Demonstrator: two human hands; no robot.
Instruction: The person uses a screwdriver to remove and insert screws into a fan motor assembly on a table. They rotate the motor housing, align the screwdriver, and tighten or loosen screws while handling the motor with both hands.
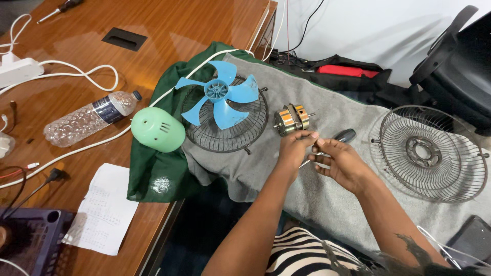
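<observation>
My left hand (295, 147) and my right hand (341, 162) meet over a grey cloth (327, 199), fingertips together around a small part too tiny to make out. A screwdriver (337, 139) with a dark handle lies under my right hand, its metal shaft passing between the fingers. Just beyond my left hand rests a small fan motor (291, 119) with copper windings. A blue fan blade (221, 97) lies on a dark wire guard (227, 125) to the left, beside a mint green motor cover (157, 130).
A second wire guard (428, 153) lies at the right on the cloth. The wooden desk (169, 30) holds a plastic bottle (89, 118), a white power strip (18, 71) with cables, and a paper sheet (105, 209). A black chair (460, 66) and a dark bag (348, 71) stand behind.
</observation>
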